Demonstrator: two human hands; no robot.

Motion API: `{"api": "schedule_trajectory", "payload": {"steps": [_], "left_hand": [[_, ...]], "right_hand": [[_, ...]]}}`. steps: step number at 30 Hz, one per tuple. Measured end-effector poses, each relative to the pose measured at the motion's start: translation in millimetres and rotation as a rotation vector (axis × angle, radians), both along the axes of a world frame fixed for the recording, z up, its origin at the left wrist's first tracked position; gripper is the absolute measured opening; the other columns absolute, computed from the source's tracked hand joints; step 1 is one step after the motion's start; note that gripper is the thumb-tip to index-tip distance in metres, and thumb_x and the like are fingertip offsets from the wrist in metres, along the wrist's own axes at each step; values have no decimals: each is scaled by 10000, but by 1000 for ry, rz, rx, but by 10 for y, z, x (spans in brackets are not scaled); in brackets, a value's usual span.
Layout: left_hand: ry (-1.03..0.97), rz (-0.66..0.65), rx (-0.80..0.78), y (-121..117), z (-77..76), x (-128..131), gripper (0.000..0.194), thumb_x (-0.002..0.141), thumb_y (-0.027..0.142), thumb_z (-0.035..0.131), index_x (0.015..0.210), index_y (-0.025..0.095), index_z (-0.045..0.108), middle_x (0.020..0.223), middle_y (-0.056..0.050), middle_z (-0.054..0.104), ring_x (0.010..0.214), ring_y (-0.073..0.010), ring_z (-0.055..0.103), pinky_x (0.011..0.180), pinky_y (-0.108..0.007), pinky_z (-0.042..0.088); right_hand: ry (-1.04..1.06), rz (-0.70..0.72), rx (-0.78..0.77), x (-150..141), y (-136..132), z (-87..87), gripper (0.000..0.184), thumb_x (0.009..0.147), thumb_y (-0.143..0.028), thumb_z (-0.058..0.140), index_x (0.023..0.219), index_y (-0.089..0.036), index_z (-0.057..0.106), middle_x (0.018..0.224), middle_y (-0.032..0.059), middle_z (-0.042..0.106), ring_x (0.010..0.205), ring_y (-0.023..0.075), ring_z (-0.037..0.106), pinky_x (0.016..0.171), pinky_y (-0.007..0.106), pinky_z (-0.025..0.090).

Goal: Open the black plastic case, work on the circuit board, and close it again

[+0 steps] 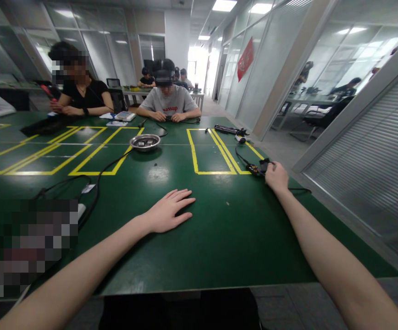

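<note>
My left hand [171,211] lies flat on the green table [219,247], palm down with the fingers spread, holding nothing. Toward the table's right side, my right hand [277,176] is closed on a small black device [264,165], partly hidden by the fingers. Just left of it lies a black piece with small light-coloured details [253,169]; whether the two are joined I cannot tell. A black cable [240,156] runs from there toward a round dark object [242,140] farther back.
A metal bowl [145,143] with small shiny pieces stands mid-table. Yellow tape [195,158] marks rectangles. A black tripod-like object [228,130] lies at the back right. A dark cable [97,190] crosses the left side near a blurred-out item [37,243]. A person in grey [167,103] sits opposite.
</note>
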State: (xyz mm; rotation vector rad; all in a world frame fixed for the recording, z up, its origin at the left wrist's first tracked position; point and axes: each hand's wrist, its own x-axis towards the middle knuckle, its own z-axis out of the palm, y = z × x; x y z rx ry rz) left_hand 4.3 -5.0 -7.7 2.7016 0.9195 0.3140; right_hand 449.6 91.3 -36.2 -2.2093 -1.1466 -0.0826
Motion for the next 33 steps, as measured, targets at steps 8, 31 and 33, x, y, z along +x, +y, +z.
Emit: {"api": "schedule_trajectory", "payload": {"steps": [8,31,33], "left_hand": [[-24,-2,-2,4,-28,0,519,1068,484,486,1530,250,497,1665,-116,396,1564,-264,337,1293,-510,254],[-17,-4,-1,11,-31,-10,516,1071,482,479,1532,249,495,1664,-115,399,1561,-266,341,1291,-515,256],[-18,-7,-4,7,-28,-12,513,1071,486,477,1531,259,492,1663,-110,404,1560,-269,342,1291,-521,255]], "right_hand": [[-13,36,16,-48,-50,38,500,946,-411,533,1354,-140,634,1154,162,742,1036,306,690,910,397,525],[-123,200,-97,-300,-217,193,401,864,-457,678,1161,-201,763,1140,140,766,1051,345,708,812,415,576],[-130,298,-107,-442,-235,222,371,857,-431,700,1147,-208,762,1154,126,769,1072,340,709,829,417,582]]}}
